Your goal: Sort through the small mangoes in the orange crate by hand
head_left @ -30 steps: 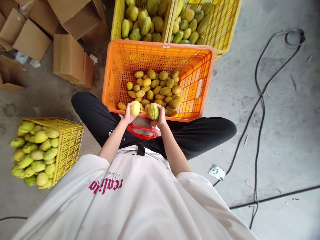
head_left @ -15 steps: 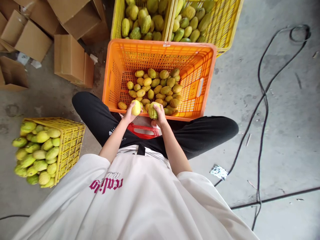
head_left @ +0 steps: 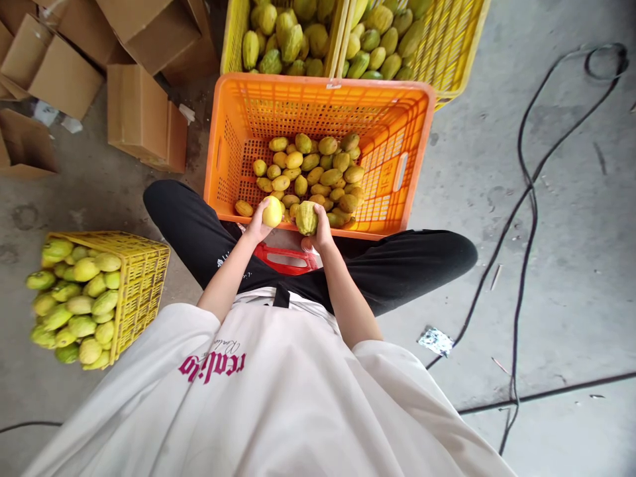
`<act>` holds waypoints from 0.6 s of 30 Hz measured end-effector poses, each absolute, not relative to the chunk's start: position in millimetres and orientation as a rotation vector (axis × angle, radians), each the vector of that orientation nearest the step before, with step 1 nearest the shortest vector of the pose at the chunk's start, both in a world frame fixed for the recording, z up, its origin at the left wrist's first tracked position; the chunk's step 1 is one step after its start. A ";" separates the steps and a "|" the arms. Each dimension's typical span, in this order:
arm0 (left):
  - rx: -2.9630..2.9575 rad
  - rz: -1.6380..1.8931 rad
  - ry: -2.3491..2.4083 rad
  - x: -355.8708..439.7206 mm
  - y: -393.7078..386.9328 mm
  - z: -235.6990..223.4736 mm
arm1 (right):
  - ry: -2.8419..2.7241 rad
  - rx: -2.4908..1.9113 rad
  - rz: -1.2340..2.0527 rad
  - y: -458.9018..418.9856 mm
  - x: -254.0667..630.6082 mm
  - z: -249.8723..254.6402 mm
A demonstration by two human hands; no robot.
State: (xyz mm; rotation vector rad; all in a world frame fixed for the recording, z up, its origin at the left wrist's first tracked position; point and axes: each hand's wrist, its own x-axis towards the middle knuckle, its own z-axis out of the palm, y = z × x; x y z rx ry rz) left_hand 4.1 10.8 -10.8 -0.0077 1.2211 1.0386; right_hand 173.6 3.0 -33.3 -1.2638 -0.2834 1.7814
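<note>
One yellow fruit [head_left: 271, 212] is clasped by the left hand [head_left: 257, 226], one ribbed green fruit [head_left: 306, 219] by the right hand [head_left: 323, 228], near the orange crate [head_left: 303, 118], probably for easy viewing.

Soft, even light is brightest on the floor [head_left: 571, 278] at right, which has a pale sheen at lower right, and dimmer around the boxes [head_left: 139, 109] at upper left. Shadows are diffuse; the shirt [head_left: 293, 397] looks stretched towards the lower edge, and fine detail on the fruit [head_left: 307, 218] is slightly soft.

Stained grey floor [head_left: 586, 285], probably concrete, under cardboard boxes [head_left: 136, 109] and black cable [head_left: 531, 185]
</note>
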 end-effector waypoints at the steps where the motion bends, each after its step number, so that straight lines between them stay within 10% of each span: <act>1: -0.016 1.036 1.219 3.8 11.4 -10.8 | -0.268 -1.271 1.769 3.4 173.0 -32.7; 18: 0.120 1.026 1.119 5.3 7.3 -13.3 | -0.341 -1.320 1.624 -1.0 172.5 -32.8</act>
